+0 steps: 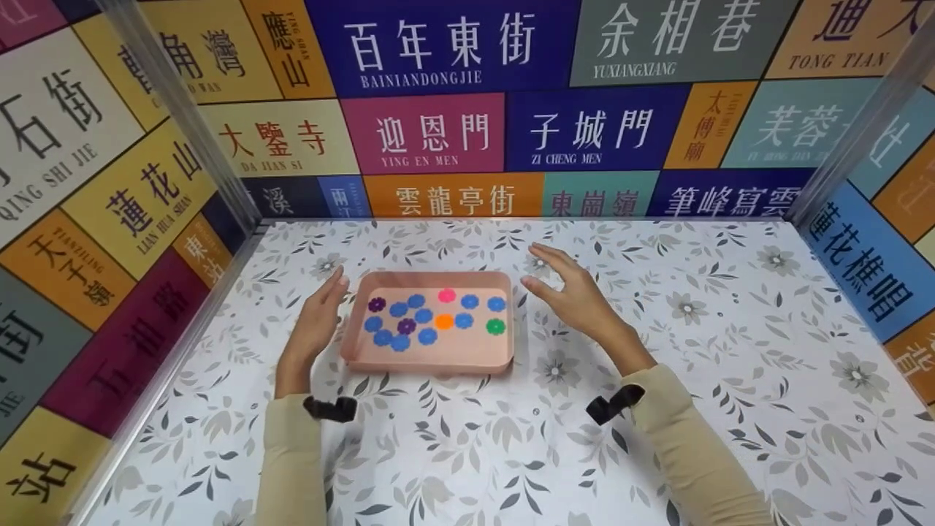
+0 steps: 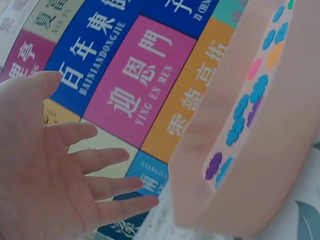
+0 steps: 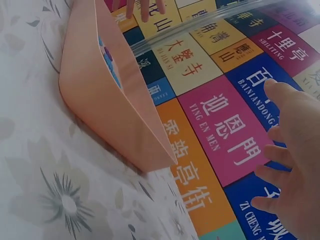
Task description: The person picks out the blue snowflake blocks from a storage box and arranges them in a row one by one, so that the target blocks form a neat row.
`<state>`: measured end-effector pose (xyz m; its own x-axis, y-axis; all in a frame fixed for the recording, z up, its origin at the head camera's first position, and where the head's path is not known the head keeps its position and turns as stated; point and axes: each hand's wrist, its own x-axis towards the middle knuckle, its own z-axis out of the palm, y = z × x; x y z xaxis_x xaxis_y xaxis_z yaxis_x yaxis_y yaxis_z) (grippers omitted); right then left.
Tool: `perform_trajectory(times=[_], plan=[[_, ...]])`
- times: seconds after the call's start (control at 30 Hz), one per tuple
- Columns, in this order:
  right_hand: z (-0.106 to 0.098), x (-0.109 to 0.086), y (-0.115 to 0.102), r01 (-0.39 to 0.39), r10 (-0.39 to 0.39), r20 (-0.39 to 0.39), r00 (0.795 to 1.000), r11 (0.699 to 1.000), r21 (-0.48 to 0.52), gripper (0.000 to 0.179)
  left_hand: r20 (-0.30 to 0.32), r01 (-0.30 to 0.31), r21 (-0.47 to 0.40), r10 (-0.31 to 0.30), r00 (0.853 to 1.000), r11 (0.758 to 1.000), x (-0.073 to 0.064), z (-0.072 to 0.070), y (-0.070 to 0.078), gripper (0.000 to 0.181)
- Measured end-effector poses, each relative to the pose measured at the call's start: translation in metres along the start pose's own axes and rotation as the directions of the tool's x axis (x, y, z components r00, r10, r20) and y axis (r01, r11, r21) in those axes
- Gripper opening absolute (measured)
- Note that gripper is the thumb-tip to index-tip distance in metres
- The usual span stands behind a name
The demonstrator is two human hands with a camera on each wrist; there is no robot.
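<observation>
A shallow pink tray [image 1: 431, 358] lies on the table between the two hands. Spread over its floor are several small flower-shaped pieces: mostly blue ones [image 1: 427, 336], plus purple [image 1: 406, 326], a pink [image 1: 446, 295], an orange [image 1: 444, 321] and a green one [image 1: 496, 326]. My left hand [image 1: 314, 321] is beside the tray's left end, palm toward it, holding nothing; the left wrist view shows its fingers [image 2: 115, 185] spread and apart from the wall. On the other side, my right hand [image 1: 577, 299] hovers a little off the tray's right end, fingers extended, with nothing in it.
The table [image 1: 730, 409] has a white cover with a grey leaf and flower print. Upright panels [image 1: 453, 131] with coloured street-name blocks enclose it at the back, left and right. Each wrist carries a black strap [image 1: 330, 409] over a beige sleeve [image 1: 292, 460].
</observation>
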<state>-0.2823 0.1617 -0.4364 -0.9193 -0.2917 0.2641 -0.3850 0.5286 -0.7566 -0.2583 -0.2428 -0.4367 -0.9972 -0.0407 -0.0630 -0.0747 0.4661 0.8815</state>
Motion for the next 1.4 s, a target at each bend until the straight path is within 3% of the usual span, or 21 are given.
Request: perform_trajectory(times=[0.33, 0.7, 0.9, 1.13, 1.4], plan=[[0.037, 0.009, -0.012, -0.050, 0.050, 0.004, 0.999, 0.989, 0.137, 0.054, -0.092, 0.113, -0.159, -0.128, 0.987, 0.981, -0.006, 0.004, -0.031, 0.055], [0.075, 0.025, -0.010, -0.084, 0.089, -0.007, 0.996, 0.956, 0.280, 0.041, -0.039, 0.186, -0.212, -0.198, 0.979, 0.959, -0.005, 0.003, -0.047, 0.050], [0.087, 0.026, -0.004, -0.091, 0.091, 0.010, 0.996, 0.961, 0.260, 0.041, 0.003, 0.225, -0.220, -0.230, 0.973, 0.949, -0.005, 0.006, -0.058, 0.050], [0.095, 0.028, 0.002, -0.060, 0.061, -0.001, 0.998, 0.980, 0.188, 0.038, 0.030, 0.171, -0.207, -0.169, 0.985, 0.963, -0.005, 0.006, -0.068, 0.046], [0.105, 0.029, 0.003, -0.082, 0.080, 0.039, 0.996, 0.996, 0.039, 0.035, 0.022, 0.168, -0.191, -0.167, 0.986, 0.967, -0.006, 0.006, -0.072, 0.044]])
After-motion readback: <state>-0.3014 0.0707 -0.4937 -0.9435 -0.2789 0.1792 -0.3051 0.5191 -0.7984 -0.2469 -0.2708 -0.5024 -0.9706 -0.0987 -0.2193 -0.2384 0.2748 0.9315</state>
